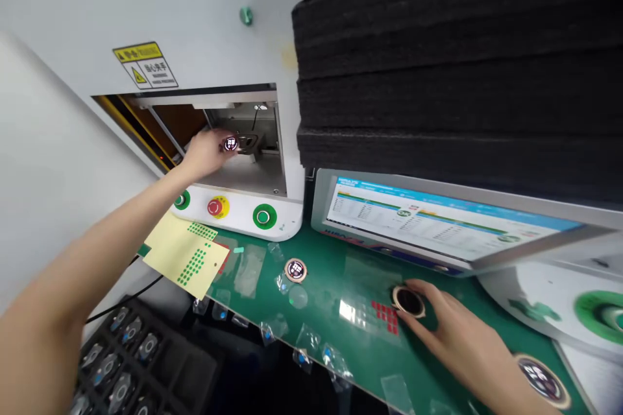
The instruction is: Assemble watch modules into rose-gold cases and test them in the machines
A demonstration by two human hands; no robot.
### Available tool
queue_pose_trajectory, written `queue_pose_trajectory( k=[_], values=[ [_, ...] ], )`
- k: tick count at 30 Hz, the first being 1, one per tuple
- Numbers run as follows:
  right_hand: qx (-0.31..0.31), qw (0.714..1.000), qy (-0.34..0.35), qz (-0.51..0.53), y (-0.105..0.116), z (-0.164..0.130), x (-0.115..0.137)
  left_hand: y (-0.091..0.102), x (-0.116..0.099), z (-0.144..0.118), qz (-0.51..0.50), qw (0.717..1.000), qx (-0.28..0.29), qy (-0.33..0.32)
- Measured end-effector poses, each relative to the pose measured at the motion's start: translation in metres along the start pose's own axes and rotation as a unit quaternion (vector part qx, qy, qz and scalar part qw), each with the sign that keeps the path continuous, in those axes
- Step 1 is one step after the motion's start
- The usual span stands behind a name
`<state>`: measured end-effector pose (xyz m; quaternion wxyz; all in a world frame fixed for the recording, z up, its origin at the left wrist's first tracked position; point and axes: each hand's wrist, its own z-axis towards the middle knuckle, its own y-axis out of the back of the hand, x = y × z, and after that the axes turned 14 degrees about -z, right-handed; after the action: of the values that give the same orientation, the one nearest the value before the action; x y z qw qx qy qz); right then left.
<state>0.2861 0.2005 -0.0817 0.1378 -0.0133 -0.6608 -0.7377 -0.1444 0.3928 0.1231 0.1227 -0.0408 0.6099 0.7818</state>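
I make out an electronics workshop: a white metal machine cabinet [204, 13] with yellow-and-white warning label [146, 67] far left, flat green workbench [328, 269], black compartmented tray [187, 351] of round watch-like parts [108, 368] near left.

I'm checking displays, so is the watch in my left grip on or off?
On: the watch in your left grip shows bright white digits.

The left hand [207, 152], right hand [452, 327] and both forearms [121, 227] are bare.
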Motion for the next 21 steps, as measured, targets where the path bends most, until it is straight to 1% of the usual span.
queue_pose_trajectory(
  k=[2, 4, 6, 8, 10, 13, 18, 21],
  values=[
    [0.011, 1.0, -0.021, 0.01, 0.0, 0.002, 0.002, -0.009, 0.011, 0.033, 0.013, 0.999, 0.005, 0.036],
    [0.023, 0.999, -0.031, 0.019, 0.001, 0.004, 0.003, -0.019, 0.019, 0.06, 0.01, 0.999, 0.026, 0.04],
    [0.031, 0.998, -0.038, 0.026, 0.003, 0.006, 0.004, -0.026, 0.027, 0.079, 0.004, 0.998, 0.062, 0.031],
    [0.033, 0.998, -0.043, 0.03, 0.004, 0.006, 0.003, -0.03, 0.034, 0.092, 0.0, 0.995, 0.099, 0.02],
    [0.029, 0.998, -0.039, 0.033, 0.004, 0.005, 0.001, -0.032, 0.041, 0.099, -0.001, 0.992, 0.124, 0.01],
    [0.007, 0.999, -0.014, 0.033, 0.003, 0.004, -0.002, -0.031, 0.046, 0.098, -0.008, 0.991, 0.131, -0.015],
    [-0.056, 0.997, 0.031, 0.029, -0.002, 0.009, 0.0, -0.025, 0.044, 0.091, -0.039, 0.991, 0.113, -0.058],
    [-0.07, 0.995, 0.064, 0.029, 0.007, 0.008, 0.004, -0.023, 0.036, 0.089, -0.065, 0.993, 0.077, -0.06]
  ],
)
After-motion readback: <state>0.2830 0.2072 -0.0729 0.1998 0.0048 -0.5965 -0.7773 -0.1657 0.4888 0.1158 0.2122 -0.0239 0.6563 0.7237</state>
